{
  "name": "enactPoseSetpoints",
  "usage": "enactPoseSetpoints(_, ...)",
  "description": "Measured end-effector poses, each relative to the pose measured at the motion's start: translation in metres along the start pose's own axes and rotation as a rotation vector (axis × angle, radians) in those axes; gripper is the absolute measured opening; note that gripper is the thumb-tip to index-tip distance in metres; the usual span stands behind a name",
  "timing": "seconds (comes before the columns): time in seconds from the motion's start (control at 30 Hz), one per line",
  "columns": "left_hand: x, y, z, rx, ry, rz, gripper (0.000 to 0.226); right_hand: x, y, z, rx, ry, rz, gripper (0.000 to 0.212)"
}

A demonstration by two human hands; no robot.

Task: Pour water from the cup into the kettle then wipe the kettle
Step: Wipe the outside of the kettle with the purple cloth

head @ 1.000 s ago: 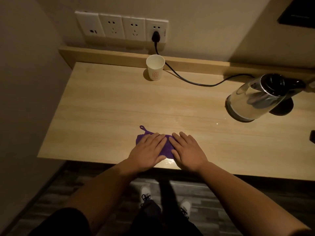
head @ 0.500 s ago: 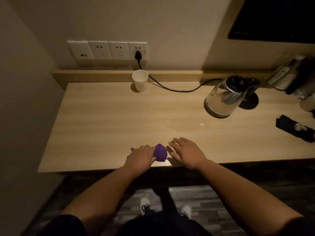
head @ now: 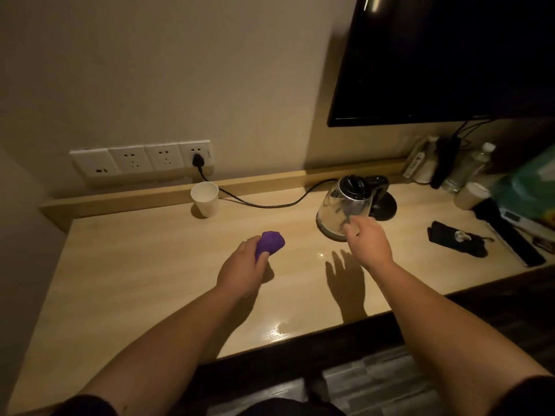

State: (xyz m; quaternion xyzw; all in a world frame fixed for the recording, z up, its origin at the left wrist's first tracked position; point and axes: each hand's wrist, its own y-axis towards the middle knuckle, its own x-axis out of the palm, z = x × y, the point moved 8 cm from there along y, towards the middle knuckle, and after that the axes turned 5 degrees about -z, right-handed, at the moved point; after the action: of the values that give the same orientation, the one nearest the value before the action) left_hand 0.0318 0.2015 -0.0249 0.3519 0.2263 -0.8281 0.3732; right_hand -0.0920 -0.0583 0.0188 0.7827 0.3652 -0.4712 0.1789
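Observation:
A white paper cup (head: 205,198) stands upright at the back of the wooden desk (head: 150,265), below the wall sockets. The steel kettle (head: 345,205) with a black lid sits at the back right, beside its round black base (head: 386,207). My left hand (head: 243,267) is above the desk's middle, closed around a bunched purple cloth (head: 270,242). My right hand (head: 368,243) hovers with fingers spread just in front of the kettle's lower side; whether it touches the kettle is unclear.
A black cord (head: 261,202) runs from the wall socket (head: 196,159) along the back of the desk to the kettle base. A dark pouch (head: 456,243), bottles (head: 477,163) and a green package (head: 531,187) crowd the right end. A dark screen (head: 444,58) hangs above.
My left hand has bunched up the purple cloth and lifted it from the desk's front edge toward the middle. My right hand left the cloth and reached to the kettle. The view tilted up.

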Motion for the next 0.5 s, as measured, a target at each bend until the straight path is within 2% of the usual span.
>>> enactPoseSetpoints(0.2, 0.011, 0.044, 0.026, 0.021, 0.039, 0.000, 0.048, -0.045, 0.066, 0.026, 0.288, 0.151, 0.104, 0.051)
enactPoseSetpoints(0.37, 0.021, 0.080, 0.042, -0.035, 0.058, 0.006, 0.047, -0.044, 0.117, 0.051, 0.564, 0.372, 0.022, 0.063)
enactPoseSetpoints(0.5, 0.030, 0.104, 0.058, -0.075, 0.066, 0.018, 0.044, -0.041, 0.149, 0.060, 0.623, 0.462, -0.055, 0.066)
